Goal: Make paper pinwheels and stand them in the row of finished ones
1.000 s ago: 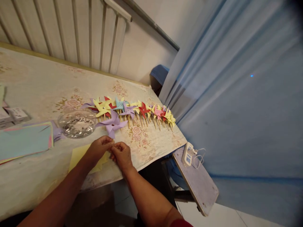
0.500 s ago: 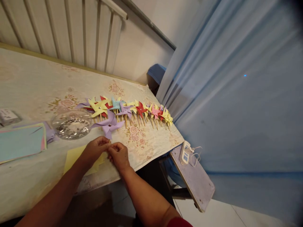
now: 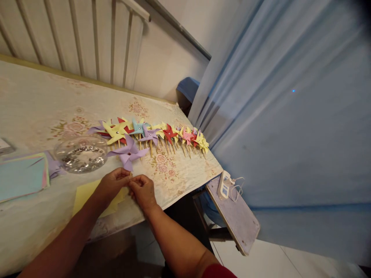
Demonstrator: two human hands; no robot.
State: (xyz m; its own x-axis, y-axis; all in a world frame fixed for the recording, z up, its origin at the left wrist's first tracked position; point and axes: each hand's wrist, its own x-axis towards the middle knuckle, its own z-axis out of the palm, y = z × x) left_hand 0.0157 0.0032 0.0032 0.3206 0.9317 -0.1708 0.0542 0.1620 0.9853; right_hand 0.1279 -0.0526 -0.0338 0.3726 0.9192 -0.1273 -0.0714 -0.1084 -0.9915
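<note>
Pinwheel (image 3: 129,153), purple, left of frame centre: left hand (image 3: 111,183) and right hand (image 3: 145,192) pinch apparently its stick (image 3: 131,175); I'd press lightly.

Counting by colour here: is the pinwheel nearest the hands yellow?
No, the pinwheel just beyond the left hand and right hand is purple.
</note>
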